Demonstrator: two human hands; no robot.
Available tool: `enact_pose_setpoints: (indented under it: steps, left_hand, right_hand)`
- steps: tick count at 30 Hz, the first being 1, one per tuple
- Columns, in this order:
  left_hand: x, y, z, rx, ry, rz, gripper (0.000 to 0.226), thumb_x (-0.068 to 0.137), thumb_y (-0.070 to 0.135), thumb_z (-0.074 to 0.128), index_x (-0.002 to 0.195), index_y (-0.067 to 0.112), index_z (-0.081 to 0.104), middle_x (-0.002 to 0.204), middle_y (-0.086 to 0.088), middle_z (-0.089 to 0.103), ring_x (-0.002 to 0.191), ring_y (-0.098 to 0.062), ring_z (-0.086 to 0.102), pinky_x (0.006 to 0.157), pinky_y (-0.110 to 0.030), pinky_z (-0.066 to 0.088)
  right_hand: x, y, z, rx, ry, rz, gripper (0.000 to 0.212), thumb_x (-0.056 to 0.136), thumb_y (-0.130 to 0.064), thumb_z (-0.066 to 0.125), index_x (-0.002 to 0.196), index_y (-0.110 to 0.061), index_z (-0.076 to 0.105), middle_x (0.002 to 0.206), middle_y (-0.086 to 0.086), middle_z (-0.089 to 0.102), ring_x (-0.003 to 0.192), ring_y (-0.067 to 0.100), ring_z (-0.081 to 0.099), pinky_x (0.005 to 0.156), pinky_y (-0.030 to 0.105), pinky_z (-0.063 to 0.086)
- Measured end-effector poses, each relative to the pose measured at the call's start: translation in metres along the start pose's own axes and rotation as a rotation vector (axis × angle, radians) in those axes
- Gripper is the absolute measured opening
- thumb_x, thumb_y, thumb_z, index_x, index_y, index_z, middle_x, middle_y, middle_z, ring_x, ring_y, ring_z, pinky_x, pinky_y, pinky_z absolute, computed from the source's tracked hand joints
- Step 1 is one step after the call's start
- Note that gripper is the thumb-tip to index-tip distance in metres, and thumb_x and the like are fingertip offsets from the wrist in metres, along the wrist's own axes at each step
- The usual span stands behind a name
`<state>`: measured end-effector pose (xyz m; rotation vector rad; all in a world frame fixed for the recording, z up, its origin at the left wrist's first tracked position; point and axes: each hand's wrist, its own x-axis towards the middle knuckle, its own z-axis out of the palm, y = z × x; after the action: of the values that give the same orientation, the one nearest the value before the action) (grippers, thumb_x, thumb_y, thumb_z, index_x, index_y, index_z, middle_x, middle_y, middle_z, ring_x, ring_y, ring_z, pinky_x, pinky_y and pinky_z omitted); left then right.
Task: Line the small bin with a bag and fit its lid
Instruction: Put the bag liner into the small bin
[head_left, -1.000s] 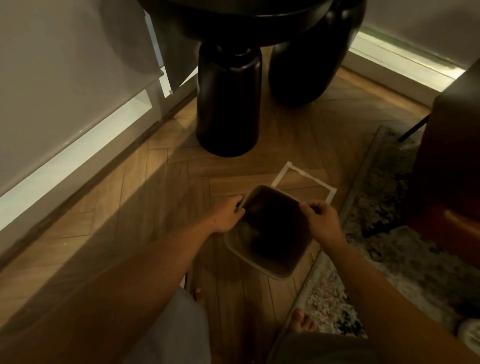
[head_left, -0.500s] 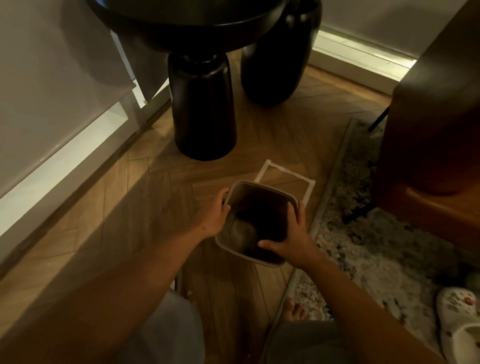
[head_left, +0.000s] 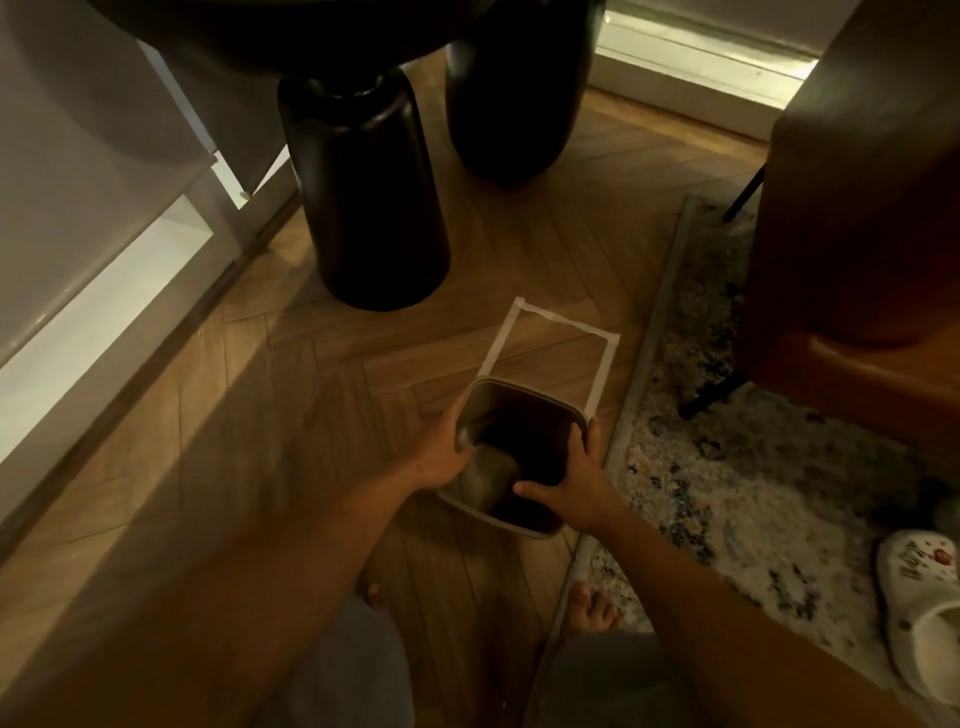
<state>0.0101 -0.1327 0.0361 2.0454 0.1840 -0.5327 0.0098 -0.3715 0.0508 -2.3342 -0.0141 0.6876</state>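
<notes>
**Both hands on the open bin, just short of the taped outline**

You hold the small bin (head_left: 511, 462) with both hands over the wooden floor (head_left: 270, 415), its open mouth tilted up toward you and its inside dark. Your left hand (head_left: 441, 457) clasps the bin's left side, the fingers wrapped around the outer wall and the thumb lying at the rim. Your right hand (head_left: 576, 478) grips the right side, fingers spread along the rim and the thumb reaching across the near part of the opening. Both grasps are closed on the bin (whether its base touches the floor is hidden by the bin itself).

The bin's far edge overlaps the near end of a white tape outline (head_left: 550, 338) stuck to the floor; most of that rectangle lies bare beyond it. To the right, the bin sits just beside the edge of a patterned rug (head_left: 727, 493), which runs along the right side of the floor. A white clog (head_left: 924, 613) rests on the rug near its near right corner. Beyond the tape stand two dark rounded pedestals (head_left: 374, 208), the left one closer to you. A brown chair (head_left: 857, 234) fills the far right, one thin leg planted on the rug. Your bare toes (head_left: 592, 605) show below the bin, at the rug's edge.
</notes>
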Motion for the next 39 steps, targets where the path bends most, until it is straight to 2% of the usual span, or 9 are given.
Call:
enact_pose_setpoints:
  steps: [2,5,10,19,25,28,31,36,39]
  left_hand:
    - [0.006,0.003,0.002,0.009,-0.022,0.0,0.088,0.092,0.011,0.065,0.158,0.033,0.012,0.155,-0.005,0.038,0.14,-0.025,0.041,0.106,-0.037,0.041]
    - [0.011,0.004,0.002,0.024,-0.076,0.004,0.096,0.087,0.022,0.071,0.157,0.04,0.008,0.154,-0.004,0.041,0.14,-0.025,0.043,0.109,-0.046,0.042]
    - [0.009,-0.002,-0.004,0.239,-0.208,0.011,0.142,0.06,0.055,0.086,0.154,0.039,-0.019,0.163,-0.004,0.026,0.146,-0.023,0.032,0.116,-0.047,0.035]
    - [0.006,-0.003,-0.004,0.458,-0.335,-0.047,0.163,0.05,0.041,0.095,0.138,0.049,-0.041,0.167,-0.01,0.009,0.15,-0.034,0.02,0.118,-0.053,0.028]
    - [0.0,0.002,-0.004,0.489,-0.359,-0.06,0.159,0.055,0.037,0.095,0.141,0.042,-0.039,0.167,-0.01,0.007,0.151,-0.034,0.016,0.119,-0.053,0.025]
    - [0.001,-0.003,-0.005,0.493,-0.359,-0.042,0.159,0.052,0.046,0.093,0.139,0.045,-0.04,0.167,-0.009,0.008,0.15,-0.034,0.02,0.118,-0.054,0.028]
    - [-0.001,0.0,-0.006,0.392,-0.309,-0.027,0.157,0.05,0.059,0.09,0.145,0.045,-0.035,0.166,-0.008,0.016,0.149,-0.031,0.026,0.117,-0.053,0.031]
    - [-0.003,0.004,-0.03,0.227,-0.093,-0.11,0.113,0.082,0.05,0.074,0.159,0.024,-0.005,0.167,-0.006,0.01,0.152,-0.028,0.017,0.12,-0.044,0.023]
    - [-0.012,-0.006,-0.051,0.202,0.018,-0.164,0.09,0.09,0.046,0.067,0.158,0.015,0.017,0.161,-0.012,0.03,0.145,-0.03,0.033,0.114,-0.038,0.033]
  right_hand:
    - [0.006,0.005,-0.006,0.033,-0.007,0.001,0.131,0.069,-0.056,0.086,0.163,-0.022,0.002,0.166,0.0,-0.025,0.156,0.024,-0.003,0.12,0.041,0.024]
    - [0.011,0.012,-0.01,0.02,0.001,-0.004,0.134,0.065,-0.059,0.086,0.162,-0.025,0.001,0.167,-0.001,-0.021,0.155,0.024,-0.007,0.121,0.048,0.023]
    - [0.004,0.018,-0.011,-0.096,-0.057,-0.052,0.144,0.064,-0.059,0.088,0.161,-0.025,-0.013,0.163,-0.001,-0.034,0.156,0.028,-0.006,0.12,0.047,0.026]
    - [-0.017,0.031,0.002,-0.137,-0.1,-0.028,0.16,0.059,-0.042,0.095,0.155,-0.018,-0.03,0.158,-0.003,-0.044,0.156,0.03,0.007,0.116,0.043,0.036]
    - [-0.026,0.032,0.003,-0.152,-0.128,-0.013,0.158,0.061,-0.043,0.094,0.154,-0.019,-0.032,0.157,0.0,-0.046,0.156,0.032,0.005,0.118,0.048,0.035]
    - [-0.028,0.028,0.0,-0.137,-0.134,-0.01,0.161,0.057,-0.05,0.094,0.152,-0.026,-0.034,0.157,-0.002,-0.045,0.156,0.033,0.004,0.118,0.051,0.034]
    - [-0.027,0.017,-0.006,-0.161,-0.101,0.023,0.151,0.06,-0.065,0.086,0.158,-0.025,-0.023,0.16,0.002,-0.041,0.155,0.036,0.005,0.119,0.051,0.032]
    - [-0.021,-0.029,-0.025,-0.233,0.084,-0.001,0.118,0.075,-0.071,0.072,0.162,-0.018,0.011,0.166,0.007,-0.027,0.155,0.038,0.0,0.12,0.056,0.028]
    - [-0.018,-0.06,-0.031,-0.194,0.141,-0.092,0.104,0.082,-0.063,0.071,0.16,-0.018,0.019,0.169,0.005,-0.019,0.155,0.035,0.011,0.118,0.048,0.034]
